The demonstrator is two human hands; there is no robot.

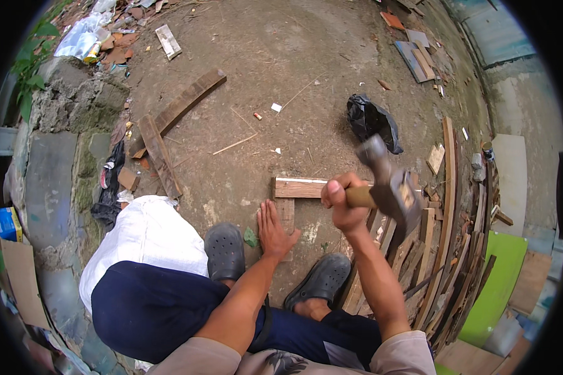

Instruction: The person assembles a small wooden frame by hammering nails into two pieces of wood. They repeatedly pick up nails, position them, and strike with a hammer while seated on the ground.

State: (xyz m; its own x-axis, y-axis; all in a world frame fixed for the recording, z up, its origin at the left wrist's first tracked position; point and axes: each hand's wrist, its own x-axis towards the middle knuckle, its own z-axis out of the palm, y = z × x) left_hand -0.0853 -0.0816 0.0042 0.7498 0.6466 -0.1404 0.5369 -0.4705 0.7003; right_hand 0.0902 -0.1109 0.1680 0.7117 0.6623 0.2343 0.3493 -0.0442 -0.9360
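My right hand (343, 203) grips the wooden handle of a hammer (391, 184), whose metal head is raised and blurred above the ground. My left hand (273, 231) lies flat, fingers together, pressing down on a short upright piece of a wooden L-shaped frame (297, 187) on the dirt. The frame's horizontal strip runs right toward the hammer. My two dark rubber clogs (225, 250) sit on the ground on either side of the left hand.
A white sack (147, 234) lies at my left. Loose planks (181, 106) rest on the dirt beyond. A stack of wood strips (447, 206) and a green board (497, 281) lie at right. A black plastic bag (372, 122) sits ahead.
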